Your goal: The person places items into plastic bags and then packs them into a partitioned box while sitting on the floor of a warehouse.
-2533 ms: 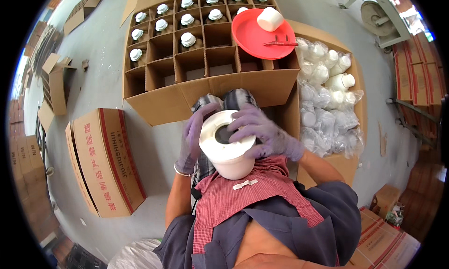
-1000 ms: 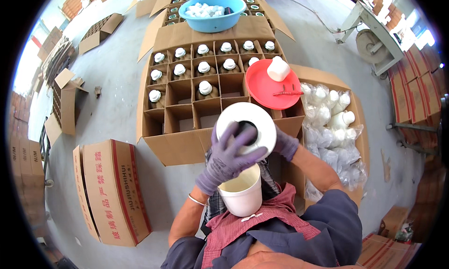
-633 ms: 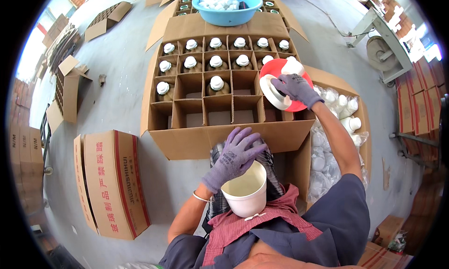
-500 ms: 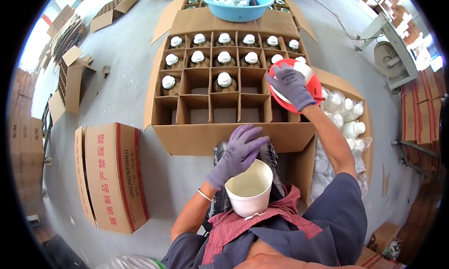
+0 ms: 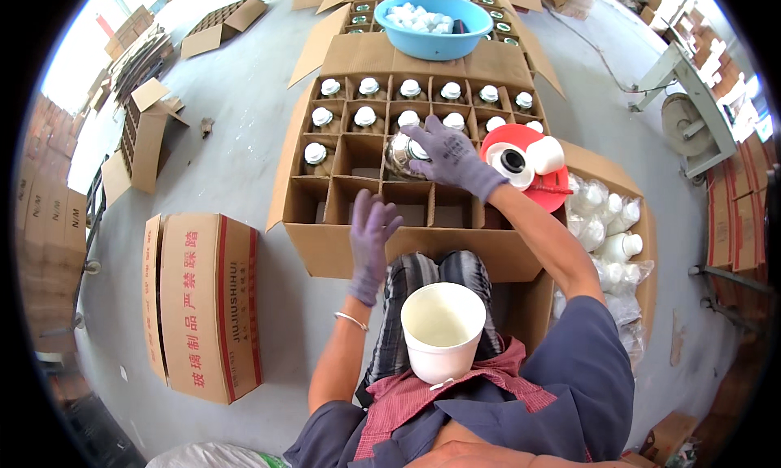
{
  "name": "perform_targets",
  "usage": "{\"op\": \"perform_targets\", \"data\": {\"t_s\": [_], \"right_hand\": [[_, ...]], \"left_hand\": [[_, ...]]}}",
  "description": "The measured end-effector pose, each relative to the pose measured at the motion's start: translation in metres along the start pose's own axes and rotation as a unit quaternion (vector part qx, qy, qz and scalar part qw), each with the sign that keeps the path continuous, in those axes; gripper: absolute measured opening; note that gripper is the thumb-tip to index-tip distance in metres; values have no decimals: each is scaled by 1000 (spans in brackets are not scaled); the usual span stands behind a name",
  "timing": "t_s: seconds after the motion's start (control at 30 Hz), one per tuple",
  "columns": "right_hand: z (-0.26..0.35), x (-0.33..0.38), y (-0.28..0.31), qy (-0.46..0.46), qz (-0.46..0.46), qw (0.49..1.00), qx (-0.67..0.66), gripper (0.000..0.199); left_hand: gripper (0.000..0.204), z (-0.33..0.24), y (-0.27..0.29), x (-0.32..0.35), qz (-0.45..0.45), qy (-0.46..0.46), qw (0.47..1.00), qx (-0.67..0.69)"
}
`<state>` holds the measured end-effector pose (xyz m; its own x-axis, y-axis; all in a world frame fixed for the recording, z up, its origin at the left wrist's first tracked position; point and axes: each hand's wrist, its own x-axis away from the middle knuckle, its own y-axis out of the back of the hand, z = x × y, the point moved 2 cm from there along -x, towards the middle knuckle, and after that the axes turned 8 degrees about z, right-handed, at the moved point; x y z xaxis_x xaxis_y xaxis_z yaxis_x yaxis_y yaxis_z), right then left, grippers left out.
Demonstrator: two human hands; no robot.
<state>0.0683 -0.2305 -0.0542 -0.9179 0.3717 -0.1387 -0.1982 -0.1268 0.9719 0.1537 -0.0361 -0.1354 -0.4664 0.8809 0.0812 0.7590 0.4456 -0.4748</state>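
Observation:
My right hand (image 5: 457, 155), in a grey-purple glove, has its fingers round the white-capped neck of a clear glass bottle (image 5: 399, 160). That bottle stands partly raised and tilted in the front part of a divided carton (image 5: 407, 247). My left hand (image 5: 371, 234), gloved alike, hovers over the carton's near edge, fingers apart and holding nothing. Other white-capped bottles (image 5: 368, 118) fill the far cells, while several near cells show bare cardboard. A red basin (image 5: 555, 193) on the carton's right edge carries white round pieces. On my lap rests a white bucket (image 5: 443, 356).
Beyond the carton a blue basin (image 5: 435, 46) of small white pieces sits over another carton of bottles. An open carton (image 5: 647, 264) of bagged white bottles lies to the right. A closed carton (image 5: 207, 305) stands at left. A metal-framed machine (image 5: 691, 102) is farther right.
My right hand has left the red basin and moved left to the bottle, which is now raised and tilted. My left hand has shifted left, its fingers now pointing upward.

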Motion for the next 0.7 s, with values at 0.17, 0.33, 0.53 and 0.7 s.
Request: {"op": "perform_targets", "data": {"t_s": [0.17,0.33,0.53,0.7], "right_hand": [[47,78,85,113,-171,974,-95,56],[62,135,79,58,-292,953,-60,56],[69,191,30,87,-286,933,-202,56],[76,278,-17,-45,-126,914,-382,58]], "left_hand": [[75,16,-15,-20,245,69,903,345],[71,-2,-80,32,209,43,909,357],[60,-42,-44,23,179,-68,975,115],[66,-90,-59,50,266,-17,911,-315]]}}
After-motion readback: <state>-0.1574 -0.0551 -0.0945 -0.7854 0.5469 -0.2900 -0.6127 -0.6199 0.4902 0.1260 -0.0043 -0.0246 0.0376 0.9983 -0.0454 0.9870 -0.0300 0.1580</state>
